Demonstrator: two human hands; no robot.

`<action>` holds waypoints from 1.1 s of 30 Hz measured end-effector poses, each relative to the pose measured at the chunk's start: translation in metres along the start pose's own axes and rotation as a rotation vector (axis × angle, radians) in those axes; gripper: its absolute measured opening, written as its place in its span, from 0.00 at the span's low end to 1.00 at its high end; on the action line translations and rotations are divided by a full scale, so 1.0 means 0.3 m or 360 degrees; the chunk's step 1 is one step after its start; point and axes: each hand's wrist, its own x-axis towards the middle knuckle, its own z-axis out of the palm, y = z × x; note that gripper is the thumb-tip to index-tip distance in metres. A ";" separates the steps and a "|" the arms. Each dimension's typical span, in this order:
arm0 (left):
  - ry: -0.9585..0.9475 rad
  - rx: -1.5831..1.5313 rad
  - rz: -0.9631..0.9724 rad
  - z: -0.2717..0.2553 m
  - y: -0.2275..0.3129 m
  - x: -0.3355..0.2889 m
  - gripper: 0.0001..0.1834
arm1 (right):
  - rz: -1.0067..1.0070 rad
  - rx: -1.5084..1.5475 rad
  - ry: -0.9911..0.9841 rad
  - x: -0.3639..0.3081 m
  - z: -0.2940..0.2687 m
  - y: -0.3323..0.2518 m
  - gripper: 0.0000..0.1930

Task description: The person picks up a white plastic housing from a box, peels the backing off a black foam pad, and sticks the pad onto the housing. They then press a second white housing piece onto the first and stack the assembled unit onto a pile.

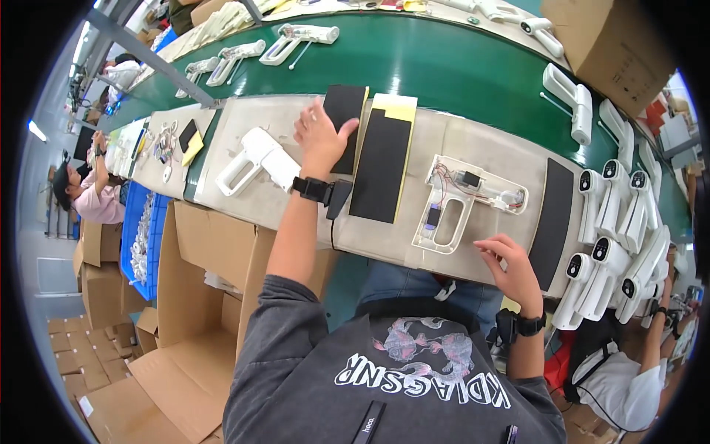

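Note:
My left hand (323, 133) is open, fingers spread, over a strip of black foam (345, 111) with a yellow backing. Beside that lies a second black foam strip (381, 166), its yellow edge showing. My right hand (514, 274) hovers at the bench's near edge, fingers loosely bent and apart, holding nothing visible. Just beyond it rests an opened white gun-shaped housing (467, 200), its red and dark wires and small black parts exposed. Left of my left wrist lies a white gun-shaped shell (268, 157) with a loop handle.
Several finished white gun-shaped devices (610, 200) crowd the bench's right end, beside another black strip (556, 214). More housings (299, 41) sit on the green conveyor (414, 55). An open cardboard box (211, 240) and a blue crate (151, 240) stand at left. Other people work on both sides.

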 end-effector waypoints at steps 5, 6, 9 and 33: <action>-0.0295 0.0035 -0.0358 0.060 -0.034 0.021 0.72 | 0.0122 0.0073 0.0066 -0.047 -0.007 0.018 0.11; -0.0310 -0.0027 -0.0415 0.031 -0.024 0.024 0.71 | 0.0129 0.0078 0.0081 -0.051 -0.008 0.019 0.11; -0.0023 -0.0193 -0.0351 -0.056 -0.028 0.007 0.65 | 0.0034 0.0094 0.0093 -0.040 -0.017 0.003 0.12; -0.1428 -0.2181 -0.0185 -0.273 0.431 -0.694 0.27 | 0.0228 0.1570 0.0056 -0.055 0.100 -0.023 0.31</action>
